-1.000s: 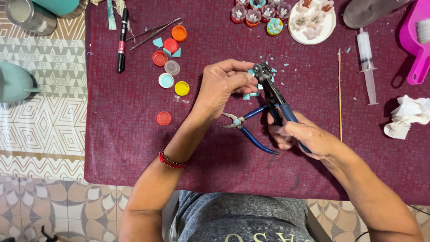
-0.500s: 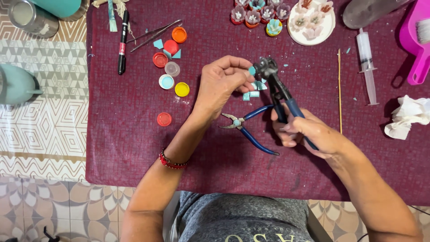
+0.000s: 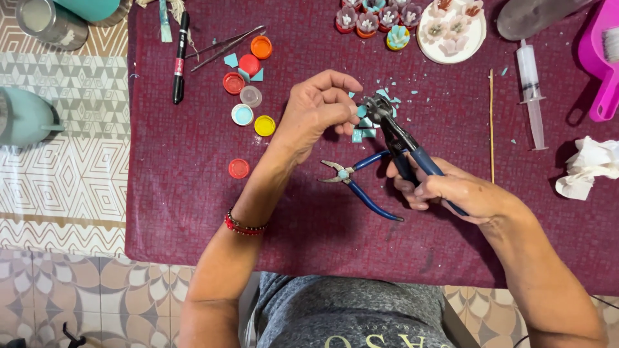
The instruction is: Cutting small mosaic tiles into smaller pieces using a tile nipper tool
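**Teal chip now at the nipper head**

Teal chip [image 3: 362, 111], pinched in left hand [image 3: 316, 113], brought against the nippers [image 3: 393, 132] since half a second ago (cut apparently imminent). Right hand [image 3: 451, 190] clenched on blue handles. Nippers' long axis diagonal, head pointing up-left, above the maroon tabletop [image 3: 193, 161]. Spare pliers [image 3: 354, 180] lying idle.

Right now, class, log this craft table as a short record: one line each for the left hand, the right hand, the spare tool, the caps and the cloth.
Left hand: left hand pinches a small teal piece at the nippers' head
Right hand: right hand has its grip shut on the nippers
Spare tool: blue-handled pliers lie on the cloth
Caps: bottle caps lie loose left of the hands
Cloth: maroon cloth
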